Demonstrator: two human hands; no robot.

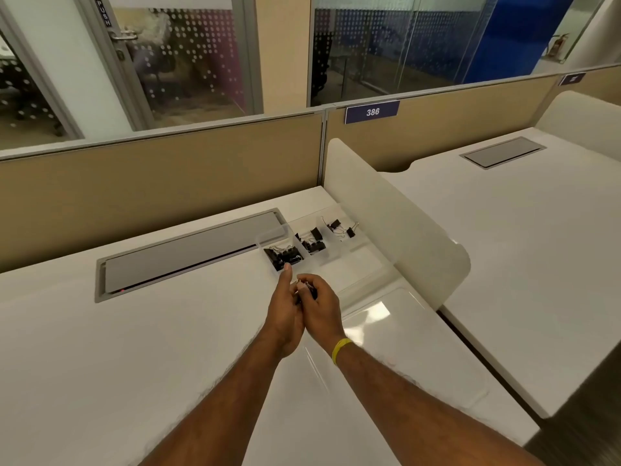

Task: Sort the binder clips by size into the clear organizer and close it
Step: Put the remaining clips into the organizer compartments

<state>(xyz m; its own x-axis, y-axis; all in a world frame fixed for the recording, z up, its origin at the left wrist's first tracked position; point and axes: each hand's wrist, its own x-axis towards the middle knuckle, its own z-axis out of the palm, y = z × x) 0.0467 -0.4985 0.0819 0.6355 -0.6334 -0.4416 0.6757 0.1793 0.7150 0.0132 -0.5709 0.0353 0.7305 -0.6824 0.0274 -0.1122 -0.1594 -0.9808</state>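
Observation:
The clear organizer sits open on the white desk, its compartments in a row. Several large black binder clips fill the left compartment, a few medium clips lie in the middle one, and small clips lie in the right one. My right hand pinches a black binder clip just in front of the organizer. My left hand is pressed against the right one, thumb pointing up toward the left compartment; whether it also grips the clip is hidden. The clear lid lies flat near my right wrist.
A grey cable hatch is set into the desk left of the organizer. A white rounded divider stands right behind it. Beige partition panels close the back. A second desk lies to the right.

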